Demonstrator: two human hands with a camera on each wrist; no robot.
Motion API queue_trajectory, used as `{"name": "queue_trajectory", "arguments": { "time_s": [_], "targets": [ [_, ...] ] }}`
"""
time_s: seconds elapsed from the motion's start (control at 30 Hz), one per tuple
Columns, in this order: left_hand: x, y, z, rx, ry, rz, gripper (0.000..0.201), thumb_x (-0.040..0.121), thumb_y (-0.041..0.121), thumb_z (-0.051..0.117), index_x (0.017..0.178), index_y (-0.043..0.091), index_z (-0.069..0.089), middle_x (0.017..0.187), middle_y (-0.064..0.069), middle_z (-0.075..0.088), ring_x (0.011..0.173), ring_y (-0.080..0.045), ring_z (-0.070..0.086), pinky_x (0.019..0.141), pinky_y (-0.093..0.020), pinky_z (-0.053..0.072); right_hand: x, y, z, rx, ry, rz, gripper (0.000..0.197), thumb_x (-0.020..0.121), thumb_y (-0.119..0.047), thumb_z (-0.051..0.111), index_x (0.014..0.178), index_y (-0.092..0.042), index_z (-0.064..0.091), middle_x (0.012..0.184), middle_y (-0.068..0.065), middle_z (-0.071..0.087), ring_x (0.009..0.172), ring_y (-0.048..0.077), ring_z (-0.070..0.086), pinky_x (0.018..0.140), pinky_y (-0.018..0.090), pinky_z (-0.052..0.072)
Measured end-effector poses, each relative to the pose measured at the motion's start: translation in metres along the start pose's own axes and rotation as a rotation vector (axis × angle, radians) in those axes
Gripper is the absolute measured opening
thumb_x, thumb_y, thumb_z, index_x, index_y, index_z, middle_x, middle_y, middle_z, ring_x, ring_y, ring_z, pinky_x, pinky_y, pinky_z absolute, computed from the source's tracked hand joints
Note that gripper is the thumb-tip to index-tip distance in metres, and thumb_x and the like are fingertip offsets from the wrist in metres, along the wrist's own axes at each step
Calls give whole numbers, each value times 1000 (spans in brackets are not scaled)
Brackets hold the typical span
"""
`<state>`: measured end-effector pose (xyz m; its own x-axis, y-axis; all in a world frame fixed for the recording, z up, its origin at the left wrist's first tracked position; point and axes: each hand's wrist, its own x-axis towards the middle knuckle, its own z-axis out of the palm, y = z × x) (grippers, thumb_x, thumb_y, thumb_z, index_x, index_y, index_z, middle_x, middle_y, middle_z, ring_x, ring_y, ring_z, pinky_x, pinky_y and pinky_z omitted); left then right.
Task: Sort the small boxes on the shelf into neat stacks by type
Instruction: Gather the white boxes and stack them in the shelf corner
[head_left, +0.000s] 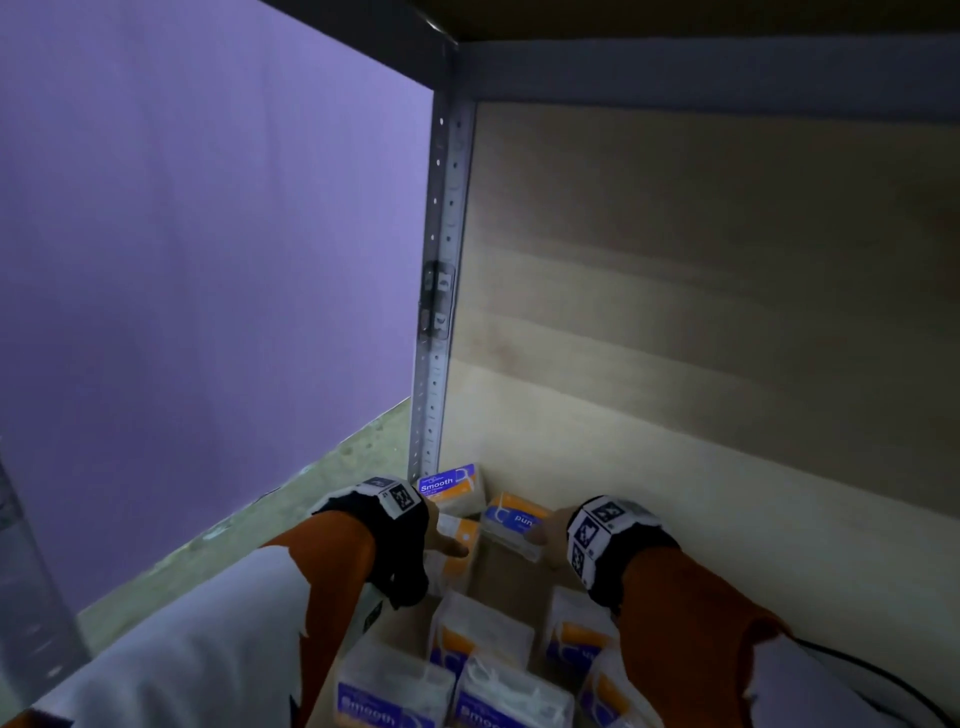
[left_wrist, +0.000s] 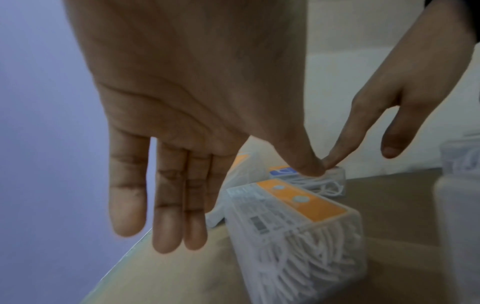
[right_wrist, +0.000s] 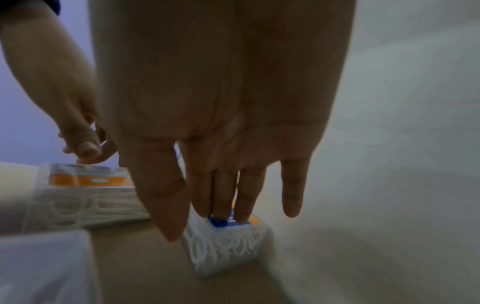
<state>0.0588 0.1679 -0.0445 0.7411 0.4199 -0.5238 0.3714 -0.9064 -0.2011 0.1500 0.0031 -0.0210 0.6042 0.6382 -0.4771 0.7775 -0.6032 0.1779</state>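
We're reaching our right hand onto the floss-pick box by the shelf's back panel, straight fingertips touching its top, while our left hand is hovering flat, holding nothing. It's looking light, stiff and slick, so we're judging the short ends best for gripping. Its label is blurring, and the nearer boxes are running off frame.

clear floss-pick boxes, orange-and-blue labels, scattered untidily on wooden shelf
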Motion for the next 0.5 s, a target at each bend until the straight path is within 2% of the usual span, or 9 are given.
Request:
{"name": "queue_trajectory", "arguments": {
  "time_s": [0.03, 0.1, 0.2, 0.27, 0.33, 0.37, 0.43, 0.5],
  "targets": [
    [-3, -1, 0, 19, 38, 22, 62, 75, 75, 51, 119, 31, 58, 108, -6, 65, 101, -24, 64, 93, -36, 50, 1, 4, 0, -11, -30, -26, 50, 99, -12, 43, 147, -9, 29, 153, 14, 29, 140, 30, 30, 110, 31, 31],
    [-14, -1, -4, 52, 54, 13, 63, 76, 73, 53, 123, 31, 57, 111, -6, 64, 103, -24, 63, 95, -37, 50, 1, 12, 0, -27, -92, -102, 48, 101, -7, 37, 147, -6, 26, 153, 16, 30, 139, 30, 31, 94, 21, 33],
    [-32, 5, -10, 135, 51, 66, 64, 76, 70, 56, 124, 27, 57, 118, -5, 64, 107, -24, 61, 97, -39, 49, -9, 15, -2, -47, -156, -87, 48, 101, -6, 34, 148, -9, 25, 148, 14, 39, 132, 31, 41, 90, 25, 35],
    [-47, 8, -16, 203, 37, 130, 61, 77, 64, 59, 128, 31, 53, 121, -6, 62, 110, -26, 60, 98, -40, 48, -15, 16, -1, -79, -117, -64, 45, 102, -11, 32, 146, -13, 32, 141, 15, 46, 124, 32, 48, 90, 31, 40],
    [-59, 6, -20, 257, 33, 172, 62, 77, 54, 62, 135, 43, 42, 130, -5, 55, 116, -26, 55, 101, -40, 47, -18, 19, 0, -21, -95, -63, 42, 102, -16, 32, 143, -14, 39, 121, 17, 59, 104, 33, 57, 85, 30, 46],
    [-64, 6, -22, 319, 48, 178, 65, 77, 51, 62, 137, 44, 39, 134, -4, 52, 117, -24, 54, 101, -40, 46, -21, 19, -1, -14, -106, -57, 42, 102, -16, 32, 143, -15, 39, 114, 16, 61, 98, 33, 58, 82, 31, 47],
    [-69, 6, -23, 333, 56, 205, 62, 77, 48, 63, 136, 43, 43, 134, -4, 53, 107, -18, 55, 100, -37, 47, -20, 23, 0, -42, -124, -64, 43, 102, -15, 32, 144, -17, 37, 129, 16, 54, 112, 35, 54, 88, 35, 44],
    [-74, 9, -26, 331, 54, 200, 57, 78, 44, 64, 133, 36, 50, 120, 1, 56, 95, -18, 54, 90, -30, 47, -21, 22, -3, -106, -145, -70, 44, 102, -14, 31, 146, -18, 33, 141, 14, 46, 122, 32, 49, 79, 28, 36]
  ]
}}
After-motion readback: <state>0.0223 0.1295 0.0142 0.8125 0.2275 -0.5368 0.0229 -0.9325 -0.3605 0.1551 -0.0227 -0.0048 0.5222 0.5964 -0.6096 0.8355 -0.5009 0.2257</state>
